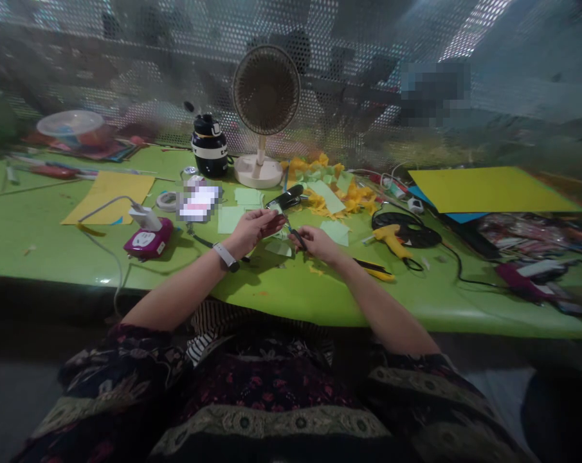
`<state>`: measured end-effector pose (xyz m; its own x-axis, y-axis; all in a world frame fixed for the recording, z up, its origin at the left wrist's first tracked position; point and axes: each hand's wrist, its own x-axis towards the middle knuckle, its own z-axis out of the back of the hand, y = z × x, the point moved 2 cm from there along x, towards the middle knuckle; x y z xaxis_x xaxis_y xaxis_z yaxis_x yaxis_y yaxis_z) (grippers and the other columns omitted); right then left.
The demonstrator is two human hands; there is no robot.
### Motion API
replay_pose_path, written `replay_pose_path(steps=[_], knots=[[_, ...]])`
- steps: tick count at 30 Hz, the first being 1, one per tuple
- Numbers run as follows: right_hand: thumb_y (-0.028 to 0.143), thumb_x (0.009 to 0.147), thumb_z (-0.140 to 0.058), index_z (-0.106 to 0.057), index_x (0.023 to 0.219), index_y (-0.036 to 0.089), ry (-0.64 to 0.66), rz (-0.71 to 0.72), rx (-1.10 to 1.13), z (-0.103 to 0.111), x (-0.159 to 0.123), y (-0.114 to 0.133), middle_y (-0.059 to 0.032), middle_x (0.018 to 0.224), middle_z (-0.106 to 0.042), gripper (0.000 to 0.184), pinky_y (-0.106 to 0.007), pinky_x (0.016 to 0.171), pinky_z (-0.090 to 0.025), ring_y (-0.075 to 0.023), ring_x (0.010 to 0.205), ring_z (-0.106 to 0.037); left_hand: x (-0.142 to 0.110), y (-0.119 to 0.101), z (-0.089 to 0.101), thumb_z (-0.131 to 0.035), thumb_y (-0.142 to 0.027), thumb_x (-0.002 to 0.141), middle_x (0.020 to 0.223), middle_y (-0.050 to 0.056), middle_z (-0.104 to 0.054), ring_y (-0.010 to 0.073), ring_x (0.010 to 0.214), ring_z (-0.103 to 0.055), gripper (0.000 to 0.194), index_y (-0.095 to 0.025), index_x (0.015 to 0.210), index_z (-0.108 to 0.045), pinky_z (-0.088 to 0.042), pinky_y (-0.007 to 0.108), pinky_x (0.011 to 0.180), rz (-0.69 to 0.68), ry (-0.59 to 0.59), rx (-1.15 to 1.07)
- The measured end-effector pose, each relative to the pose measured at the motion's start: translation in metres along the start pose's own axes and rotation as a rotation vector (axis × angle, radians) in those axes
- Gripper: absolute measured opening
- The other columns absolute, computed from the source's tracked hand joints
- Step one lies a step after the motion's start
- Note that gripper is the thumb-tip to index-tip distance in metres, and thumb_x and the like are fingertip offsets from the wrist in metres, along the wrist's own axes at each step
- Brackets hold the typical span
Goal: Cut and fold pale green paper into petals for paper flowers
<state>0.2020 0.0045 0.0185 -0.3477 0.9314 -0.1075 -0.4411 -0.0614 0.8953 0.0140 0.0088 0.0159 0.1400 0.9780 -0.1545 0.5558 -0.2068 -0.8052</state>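
My left hand [254, 230], with a watch on its wrist, pinches a small piece of pale green paper [275, 206] over the table. Close beside it, my right hand [316, 244] grips a pair of scissors with dark handles [298, 239]; their blades point up toward the paper. Whether the blades touch the paper is too small to tell. Just beyond my fingers lies a black stapler [291, 195]. Pale green sheets [229, 219] lie left of it, and a green offcut [278, 248] rests below my hands.
A fan [260, 172] and a dark jug [210, 151] stand at the back, near orange and green paper cuttings [353, 196]. At right are a yellow glue gun [393, 240], a yellow-handled cutter [380, 272] and yellow sheets [493, 188]. A purple power socket [148, 241] sits left.
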Motion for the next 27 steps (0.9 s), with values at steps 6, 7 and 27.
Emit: replay_pose_path(steps=[6, 7, 27], knots=[[0.077, 0.062, -0.078, -0.056, 0.077, 0.020, -0.003, -0.006, -0.009, -0.0003, -0.0001, -0.0012, -0.0006, 0.066, -0.063, 0.063, -0.025, 0.048, -0.033, -0.0107, 0.053, -0.048, -0.0013, 0.0001, -0.0003, -0.066, -0.007, 0.092, 0.082, 0.012, -0.078, 0.0148, 0.076, -0.077, 0.011, -0.009, 0.082, -0.066, -0.061, 0.032, 0.091, 0.007, -0.021, 0.000], [0.077, 0.061, -0.078, -0.056, 0.076, 0.020, -0.007, -0.008, -0.015, -0.0002, 0.0000, -0.0011, -0.0005, 0.066, -0.063, 0.063, -0.025, 0.049, -0.034, -0.0110, 0.054, -0.049, -0.0016, -0.0001, -0.0007, -0.066, -0.008, 0.092, 0.081, 0.012, -0.078, 0.0148, 0.076, -0.077, 0.010, -0.009, 0.082, -0.066, -0.061, 0.032, 0.092, 0.007, -0.022, 0.003], [0.079, 0.067, -0.073, -0.057, 0.076, 0.020, -0.035, 0.059, -0.062, 0.0006, 0.0009, -0.0060, -0.0010, 0.067, -0.063, 0.062, -0.027, 0.056, -0.039, -0.0139, 0.061, -0.054, 0.0012, 0.0004, 0.0018, -0.067, -0.009, 0.092, 0.082, 0.011, -0.078, 0.0143, 0.077, -0.076, 0.010, -0.009, 0.082, -0.067, -0.060, 0.032, 0.093, 0.008, -0.025, 0.011]])
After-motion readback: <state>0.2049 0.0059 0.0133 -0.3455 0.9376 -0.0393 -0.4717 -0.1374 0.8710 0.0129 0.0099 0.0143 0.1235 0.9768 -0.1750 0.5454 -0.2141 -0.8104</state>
